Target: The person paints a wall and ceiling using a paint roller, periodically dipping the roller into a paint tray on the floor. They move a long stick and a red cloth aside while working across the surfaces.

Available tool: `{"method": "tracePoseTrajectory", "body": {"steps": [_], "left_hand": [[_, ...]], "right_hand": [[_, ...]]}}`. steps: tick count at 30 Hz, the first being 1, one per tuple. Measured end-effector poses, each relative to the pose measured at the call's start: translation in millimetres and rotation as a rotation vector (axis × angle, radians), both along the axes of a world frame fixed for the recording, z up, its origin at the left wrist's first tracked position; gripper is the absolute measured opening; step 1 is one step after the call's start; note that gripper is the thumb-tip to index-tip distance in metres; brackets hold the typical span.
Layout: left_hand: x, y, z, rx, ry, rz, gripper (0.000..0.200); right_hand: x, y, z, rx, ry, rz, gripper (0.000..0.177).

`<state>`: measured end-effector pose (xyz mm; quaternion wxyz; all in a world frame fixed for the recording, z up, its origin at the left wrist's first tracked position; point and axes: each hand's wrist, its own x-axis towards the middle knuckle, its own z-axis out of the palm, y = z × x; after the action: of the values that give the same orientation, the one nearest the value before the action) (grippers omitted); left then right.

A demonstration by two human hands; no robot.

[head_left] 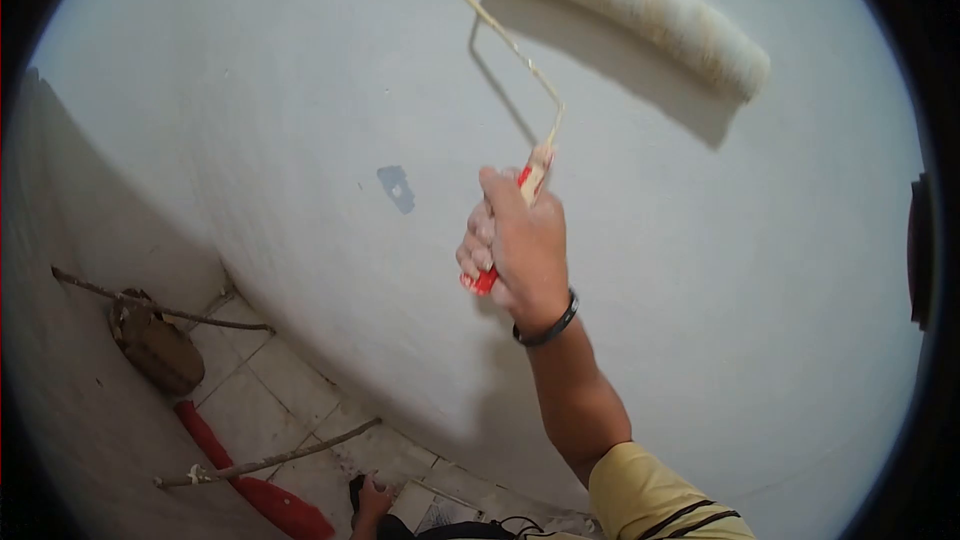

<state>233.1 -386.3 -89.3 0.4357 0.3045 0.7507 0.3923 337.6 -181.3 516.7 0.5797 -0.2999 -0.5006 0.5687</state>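
My right hand (515, 240) is closed around the red and cream handle of a paint roller (625, 10). The roller's bent wire frame rises from the fist. Its long, pale, paint-stained sleeve slants across the top, casting a shadow on the light grey wall (680, 290). Left of the fist, a darker grey patch (397, 189) marks the wall. Low at the bottom edge, what looks like my left hand (373, 500) hangs near a dark shape; its fingers are small and unclear, and anything in them cannot be made out.
Below left lies a tiled floor (285, 380) in a narrow space between walls. Two thin sticks (165, 309) (290, 457) span it. A brown bag-like object (160, 350) and a long red item (285, 510) lie there. A dark object (919, 250) is at the right edge.
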Motion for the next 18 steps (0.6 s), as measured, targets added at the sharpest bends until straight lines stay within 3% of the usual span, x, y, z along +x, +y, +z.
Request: {"method": "tracePoseTrajectory", "body": {"steps": [3, 11, 12, 16, 17, 18], "left_hand": [[-1, 5, 2, 0.012, 0.014, -0.025, 0.067], [-3, 8, 21, 0.068, -0.211, 0.015, 0.065], [-3, 7, 29, 0.021, -0.21, -0.002, 0.066], [1, 11, 67, -0.146, -0.195, -0.067, 0.071], [3, 14, 78, -0.18, -0.19, -0.081, 0.072], [5, 16, 89, -0.217, -0.184, -0.095, 0.073]], "right_hand": [[2, 2, 47, 0.004, -0.012, 0.034, 0.022], [1, 27, 195, 0.443, 0.093, 0.097, 0.021], [-1, 31, 220, 0.399, 0.02, 0.071, 0.011], [-1, 39, 242, 0.466, -0.031, 0.062, 0.009], [-1, 37, 236, 0.52, -0.025, 0.081, 0.02], [-6, 37, 232, 0.499, -0.06, 0.066, 0.017]]}}
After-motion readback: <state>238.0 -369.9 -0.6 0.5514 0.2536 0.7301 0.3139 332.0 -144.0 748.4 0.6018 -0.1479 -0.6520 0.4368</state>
